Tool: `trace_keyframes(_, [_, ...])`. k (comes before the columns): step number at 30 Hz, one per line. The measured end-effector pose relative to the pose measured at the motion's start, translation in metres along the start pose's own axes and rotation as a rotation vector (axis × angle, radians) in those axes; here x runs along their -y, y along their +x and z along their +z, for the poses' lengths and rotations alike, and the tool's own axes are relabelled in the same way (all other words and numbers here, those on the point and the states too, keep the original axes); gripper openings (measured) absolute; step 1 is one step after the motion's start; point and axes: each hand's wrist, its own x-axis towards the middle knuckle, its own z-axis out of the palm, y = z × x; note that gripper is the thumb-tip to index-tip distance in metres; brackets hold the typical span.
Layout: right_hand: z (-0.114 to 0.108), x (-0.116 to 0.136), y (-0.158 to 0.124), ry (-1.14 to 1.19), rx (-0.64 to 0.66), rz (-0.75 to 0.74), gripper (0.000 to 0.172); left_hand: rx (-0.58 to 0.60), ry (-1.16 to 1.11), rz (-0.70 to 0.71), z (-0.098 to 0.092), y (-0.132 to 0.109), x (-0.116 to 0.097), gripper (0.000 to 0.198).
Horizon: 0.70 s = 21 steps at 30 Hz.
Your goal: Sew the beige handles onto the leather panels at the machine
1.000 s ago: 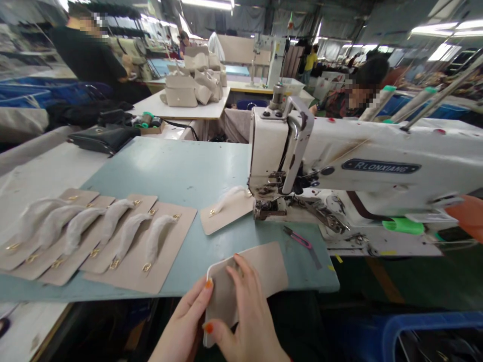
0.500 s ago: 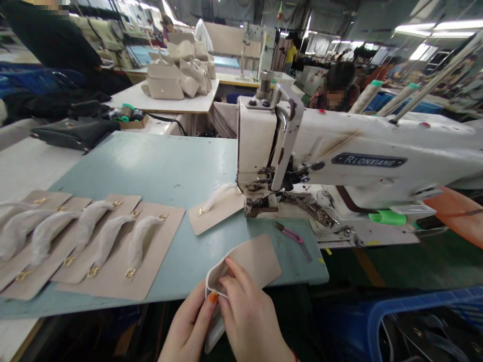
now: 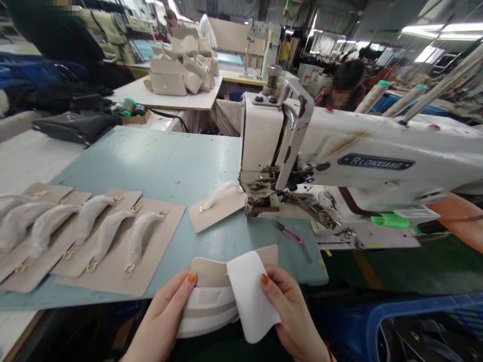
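Observation:
Both hands hold a beige bag piece (image 3: pixel 209 271) at the table's front edge. My left hand (image 3: pixel 166 306) pinches its left side, thumb on top. White strips show on the piece's curved inner side. My right hand (image 3: pixel 290 306) grips the white-backed part (image 3: pixel 249 296), which is folded up and toward me. Beyond the hands, a beige panel with a wrapped handle (image 3: pixel 217 213) lies beside the white sewing machine (image 3: pixel 267 146). Pink thread snips (image 3: pixel 290 234) lie right of it. Several more beige panels with wrapped handles and gold rings (image 3: pixel 147 261) overlap on the left.
The pale blue table (image 3: pixel 181 156) runs under the machine head. A black bag (image 3: pixel 77 125) and a small box of thread spools (image 3: pixel 132 110) lie behind left. Beige bags (image 3: pixel 168 83) pile on a farther table. A blue basket (image 3: pixel 372 322) stands low at right.
My hands have moved apart. The bag piece, bunched between them before, is now spread, showing its white inner side, with my right hand turning one part over.

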Motion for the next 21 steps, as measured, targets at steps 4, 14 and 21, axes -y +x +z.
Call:
trace_keyframes(4, [0.006,-0.02,0.002,0.238,-0.159,0.076,0.041,0.043,-0.187,-0.113,0.005,0.005,0.007,0.036])
trace_keyframes(14, [0.009,-0.048,0.014,0.467,-0.444,0.121,0.051,-0.041,-0.48,-0.262,0.026,0.016,0.008,0.038])
trace_keyframes(21, [-0.01,-0.056,0.016,0.209,-0.192,-0.046,0.032,-0.035,-0.397,-0.209,0.014,0.019,0.019,0.035])
